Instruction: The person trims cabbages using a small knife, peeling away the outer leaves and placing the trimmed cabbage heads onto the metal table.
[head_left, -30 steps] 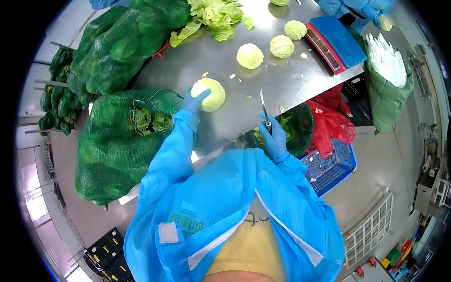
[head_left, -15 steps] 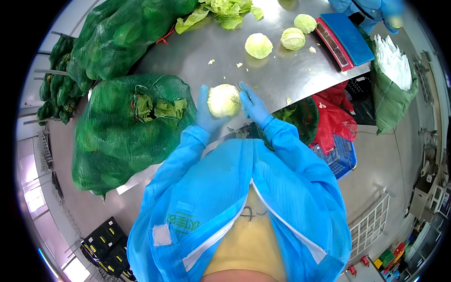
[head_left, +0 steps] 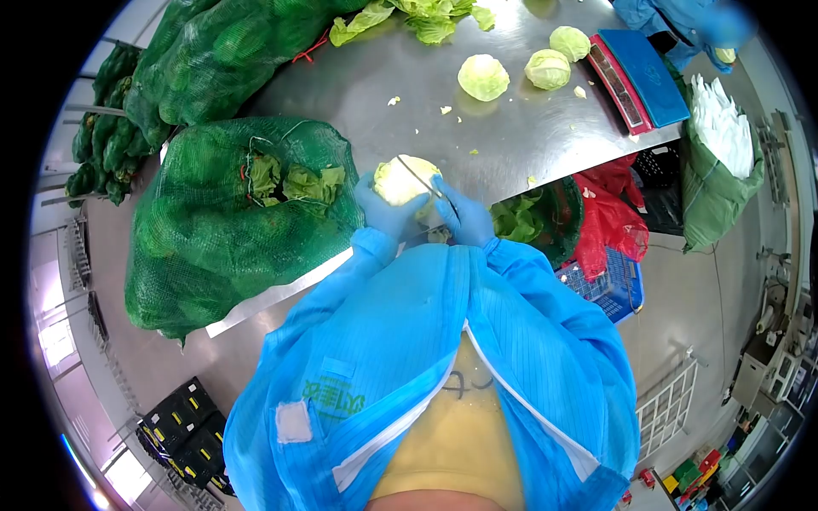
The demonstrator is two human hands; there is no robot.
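A pale green cabbage (head_left: 394, 184) is held in my left hand (head_left: 388, 211), near the front edge of the steel table. My left fingers in a blue glove wrap its lower side. My right hand (head_left: 469, 223), also gloved in blue, is closed round a knife (head_left: 416, 174). Its thin dark blade lies across the top of the cabbage; I cannot tell whether it has cut in. Farther along the table sit a whole cabbage (head_left: 483, 77) and two more, a cabbage (head_left: 547, 70) and a cabbage (head_left: 569, 43) touching each other.
Full green mesh sacks (head_left: 230, 230) stand at the left. Loose leaves (head_left: 434, 19) lie at the back. A red-and-blue device like a scale (head_left: 648, 81) sits right. Below are a leaf-filled container (head_left: 517, 220), red plastic (head_left: 609, 221) and a blue basket (head_left: 626, 289). Another person's blue sleeve (head_left: 652, 21) shows.
My hands have drawn closer to my body with the cabbage, and it has tilted. My right hand has turned inward, bringing the knife blade over the cabbage. The view has shifted slightly.
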